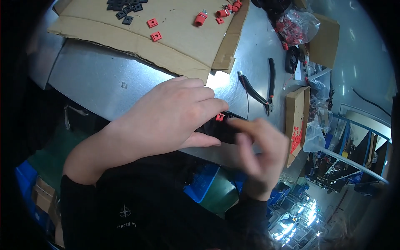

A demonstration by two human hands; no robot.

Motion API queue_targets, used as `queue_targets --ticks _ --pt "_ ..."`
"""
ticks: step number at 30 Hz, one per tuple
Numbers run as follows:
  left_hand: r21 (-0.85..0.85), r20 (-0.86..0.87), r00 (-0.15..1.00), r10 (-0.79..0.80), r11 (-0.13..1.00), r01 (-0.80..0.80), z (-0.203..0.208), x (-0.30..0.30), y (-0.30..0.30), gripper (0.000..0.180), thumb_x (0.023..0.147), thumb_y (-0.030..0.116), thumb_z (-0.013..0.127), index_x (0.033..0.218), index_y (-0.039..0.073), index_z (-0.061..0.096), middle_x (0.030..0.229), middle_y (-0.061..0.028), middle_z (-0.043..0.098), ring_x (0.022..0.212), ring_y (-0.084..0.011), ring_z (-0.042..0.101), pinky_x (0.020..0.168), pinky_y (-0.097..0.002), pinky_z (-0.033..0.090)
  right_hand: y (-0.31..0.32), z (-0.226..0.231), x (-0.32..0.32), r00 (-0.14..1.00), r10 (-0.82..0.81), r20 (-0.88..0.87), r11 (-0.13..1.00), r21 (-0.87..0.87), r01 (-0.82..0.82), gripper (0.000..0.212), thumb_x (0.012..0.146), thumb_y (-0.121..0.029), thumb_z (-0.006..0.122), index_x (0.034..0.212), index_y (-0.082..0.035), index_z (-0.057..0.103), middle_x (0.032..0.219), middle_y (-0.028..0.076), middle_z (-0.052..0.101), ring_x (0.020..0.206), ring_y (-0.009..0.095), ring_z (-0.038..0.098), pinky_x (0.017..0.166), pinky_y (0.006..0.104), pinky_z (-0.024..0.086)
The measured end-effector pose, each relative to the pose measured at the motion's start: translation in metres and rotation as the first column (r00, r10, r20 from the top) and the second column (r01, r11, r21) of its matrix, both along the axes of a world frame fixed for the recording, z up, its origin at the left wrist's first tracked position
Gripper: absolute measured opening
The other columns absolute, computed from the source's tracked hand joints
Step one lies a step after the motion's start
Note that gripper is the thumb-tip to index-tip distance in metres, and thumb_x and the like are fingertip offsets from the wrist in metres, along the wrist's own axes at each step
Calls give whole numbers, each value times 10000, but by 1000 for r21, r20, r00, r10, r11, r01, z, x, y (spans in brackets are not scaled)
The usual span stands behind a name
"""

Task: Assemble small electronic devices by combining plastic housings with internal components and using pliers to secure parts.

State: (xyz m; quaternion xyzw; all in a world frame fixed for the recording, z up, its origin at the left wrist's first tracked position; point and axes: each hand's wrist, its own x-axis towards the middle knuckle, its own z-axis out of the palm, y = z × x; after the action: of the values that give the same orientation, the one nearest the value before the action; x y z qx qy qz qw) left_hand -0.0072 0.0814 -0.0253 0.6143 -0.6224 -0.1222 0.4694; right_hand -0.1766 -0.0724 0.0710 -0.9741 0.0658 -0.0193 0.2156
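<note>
My left hand [177, 110] is closed round a black part [225, 133] at the table's near edge, thumb below and fingers above. Its full shape is hidden by the hand. A small red piece [219, 117] sits at the upper edge of that part, just by my left fingertips. My right hand [266, 150] is close on the right side of the black part and smeared by motion. Whether its fingers hold anything does not show.
A cardboard tray [175, 58] holds red connectors [201, 18], red square pieces [156, 36] and black square pieces [128, 20]. Black-handled cutters [266, 102] lie right of it. Further right stand a small box [306, 93] of red bits and a plastic bag [296, 27] of red parts.
</note>
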Motion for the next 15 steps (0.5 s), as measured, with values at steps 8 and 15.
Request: queue_targets --ticks 8,15 --pt "108 26 999 -21 994 18 10 0 -1 522 812 398 825 1158 33 685 933 -111 671 964 -308 649 888 -424 510 -105 -23 4 972 -204 -118 979 -33 201 1024 813 -318 817 1634 -76 256 1583 245 435 1515 386 361 1223 439 307" --pt "71 45 999 10 997 -13 12 -2 0 508 816 413 824 1123 33 688 930 -116 684 961 -316 661 880 -427 516 -124 -71 27 869 -414 273 899 -30 437 770 863 -328 779 1509 -32 482 1298 203 597 1165 324 618 916 421 521"
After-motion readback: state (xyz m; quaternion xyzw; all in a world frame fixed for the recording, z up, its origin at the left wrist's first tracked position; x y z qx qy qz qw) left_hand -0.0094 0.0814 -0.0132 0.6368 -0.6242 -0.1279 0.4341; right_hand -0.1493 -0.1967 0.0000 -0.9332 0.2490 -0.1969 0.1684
